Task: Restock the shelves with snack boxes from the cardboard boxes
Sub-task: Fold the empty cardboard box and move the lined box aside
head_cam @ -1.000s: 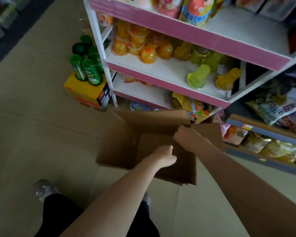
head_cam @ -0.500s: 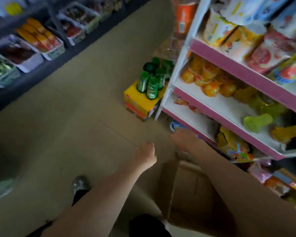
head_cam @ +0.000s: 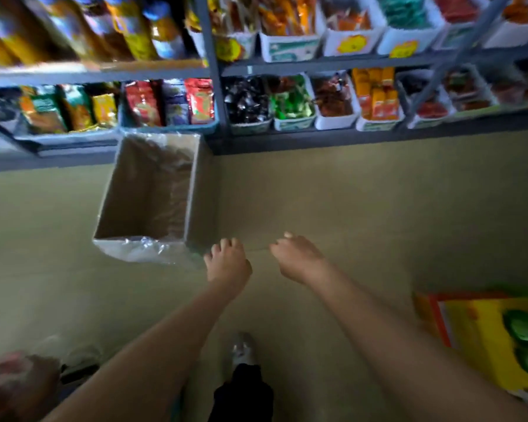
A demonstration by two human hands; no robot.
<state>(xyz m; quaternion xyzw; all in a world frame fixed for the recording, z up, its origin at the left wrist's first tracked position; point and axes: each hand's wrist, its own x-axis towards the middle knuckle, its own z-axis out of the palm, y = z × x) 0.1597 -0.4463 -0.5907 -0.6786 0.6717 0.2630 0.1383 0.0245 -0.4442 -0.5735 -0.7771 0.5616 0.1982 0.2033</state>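
Note:
An open cardboard box (head_cam: 148,190) stands on the floor against the dark shelf unit (head_cam: 317,63). Clear plastic film (head_cam: 144,249) hangs over its near rim, and its contents are too blurred to tell. Both my arms reach forward over the floor. My left hand (head_cam: 227,263) is just right of the box's near corner, fingers curled, holding nothing. My right hand (head_cam: 299,260) is beside it, a little further right, also curled with nothing in it. The shelves hold snack bags and white trays of wrapped snacks (head_cam: 290,102).
A yellow carton (head_cam: 482,339) with green-topped items on it sits at the lower right. My shoe (head_cam: 243,350) is on the tan floor (head_cam: 348,193) below my hands. Something blurred and reddish (head_cam: 16,382) lies at the lower left.
My view has swung from the pink-and-white shelf to the dark shelves across the aisle. My hands have let go of the first cardboard box, which is out of view.

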